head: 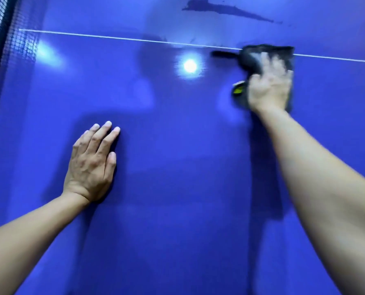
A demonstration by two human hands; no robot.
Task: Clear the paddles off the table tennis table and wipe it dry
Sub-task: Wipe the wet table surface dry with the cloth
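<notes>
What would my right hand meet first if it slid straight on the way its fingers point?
Pressing the dark cloth, the right hand would cross the white line, then probably reach the tail of the dark streak, likely water.

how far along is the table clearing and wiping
Done: no paddles show on the visible table. In hand: the right hand presses a dark cloth by the white line; the left hand rests flat on the surface. Left: a dark streak, likely water, beyond the line.
</notes>
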